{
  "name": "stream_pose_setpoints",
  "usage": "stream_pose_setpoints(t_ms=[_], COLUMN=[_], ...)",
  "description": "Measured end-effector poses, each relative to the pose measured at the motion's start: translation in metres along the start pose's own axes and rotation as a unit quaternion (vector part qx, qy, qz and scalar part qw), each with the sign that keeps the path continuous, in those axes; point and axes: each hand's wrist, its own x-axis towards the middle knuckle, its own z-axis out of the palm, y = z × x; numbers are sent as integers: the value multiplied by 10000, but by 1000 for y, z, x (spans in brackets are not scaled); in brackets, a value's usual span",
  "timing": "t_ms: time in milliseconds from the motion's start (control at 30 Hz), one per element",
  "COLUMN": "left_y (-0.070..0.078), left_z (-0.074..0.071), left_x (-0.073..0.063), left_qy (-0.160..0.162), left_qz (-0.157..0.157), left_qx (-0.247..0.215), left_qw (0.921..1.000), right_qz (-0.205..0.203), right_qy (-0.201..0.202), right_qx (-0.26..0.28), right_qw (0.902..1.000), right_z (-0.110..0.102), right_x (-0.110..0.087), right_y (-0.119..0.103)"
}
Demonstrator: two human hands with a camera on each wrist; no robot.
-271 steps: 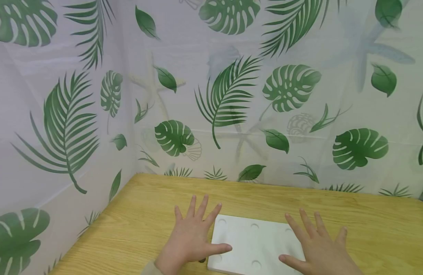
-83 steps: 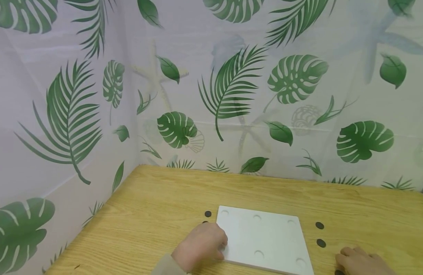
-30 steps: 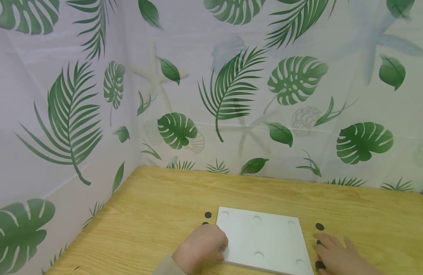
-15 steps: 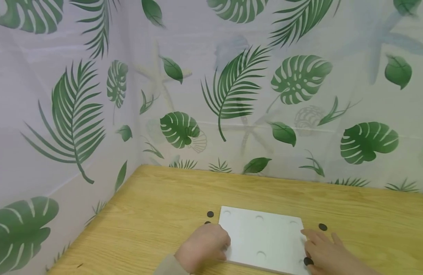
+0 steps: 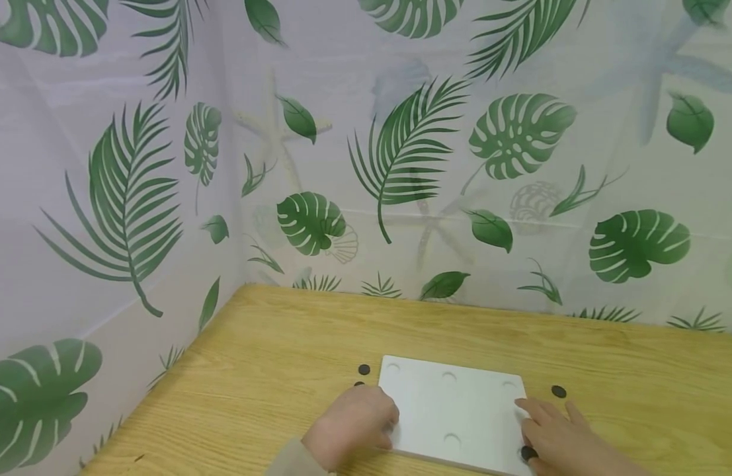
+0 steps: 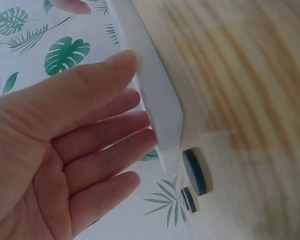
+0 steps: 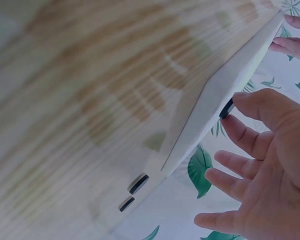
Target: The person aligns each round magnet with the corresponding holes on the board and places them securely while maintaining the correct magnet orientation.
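Observation:
A white rectangular board [image 5: 455, 416] with shallow round recesses lies on the wooden table. My left hand [image 5: 354, 423] rests at its left edge; in the left wrist view the fingers [image 6: 107, 155] are loosely bent, fingertips right at the edge. At the front right corner, my right hand [image 5: 559, 433] pinches a black disc [image 5: 528, 453] between thumb and index finger, the other fingers spread. The right wrist view shows this disc [image 7: 227, 108] tilted close over the board. The recess beneath it is covered by hand and disc.
Two black discs, a far one [image 5: 364, 369] and a nearer one [image 5: 359, 384], lie left of the board. Right of it lies another disc [image 5: 559, 391]; the right wrist view shows two discs there [image 7: 138, 184]. Behind the table [image 5: 294, 330] hangs a leaf-patterned cloth [image 5: 318, 165].
My right hand came down from the table right of the board, picked up the nearest black disc and moved left with it to the board's corner. The left hand stays at the left edge.

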Motion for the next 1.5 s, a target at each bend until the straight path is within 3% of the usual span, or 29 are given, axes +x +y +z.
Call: stream_pose_setpoints(t_ms=[600, 1500], left_y=[0, 2], left_z=[0, -5], left_x=[-1, -2], left_qy=[52, -76], left_qz=[-36, -95], left_qx=[31, -15], left_qw=[10000, 9999], right_qz=[39, -116], right_qy=[-198, -44], right_qx=[-178, -234], right_qw=[9996, 9996], right_z=[3, 0], right_x=[4, 6], right_y=[0, 1])
